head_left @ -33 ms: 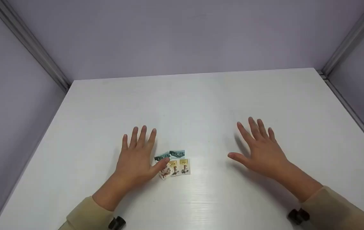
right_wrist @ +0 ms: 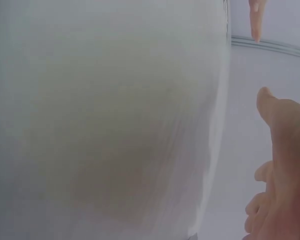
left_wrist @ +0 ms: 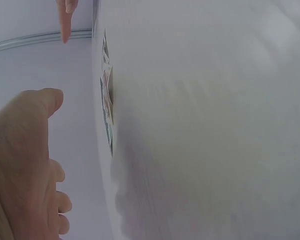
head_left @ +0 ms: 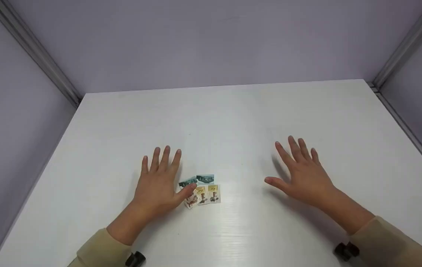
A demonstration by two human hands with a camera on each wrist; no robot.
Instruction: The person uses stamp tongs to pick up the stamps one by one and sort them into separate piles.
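Observation:
Several small picture cards [head_left: 203,190] lie in a tight cluster on the white table [head_left: 226,118], teal ones behind and yellow ones in front. My left hand [head_left: 168,176] lies flat with straight, spread fingers just left of them, and its thumb tip touches the cluster's left edge. In the left wrist view the left thumb [left_wrist: 37,107] shows beside the cards [left_wrist: 107,100], seen edge-on. My right hand [head_left: 294,168] is spread open, palm down, well to the right of the cards and holds nothing. The right thumb [right_wrist: 272,107] appears in the right wrist view.
Lilac walls with metal corner rails [head_left: 36,55] enclose the table at the back and on both sides. Beige sleeves [head_left: 389,241] cover both forearms, with a black wrist mount [head_left: 344,251] near the front edge.

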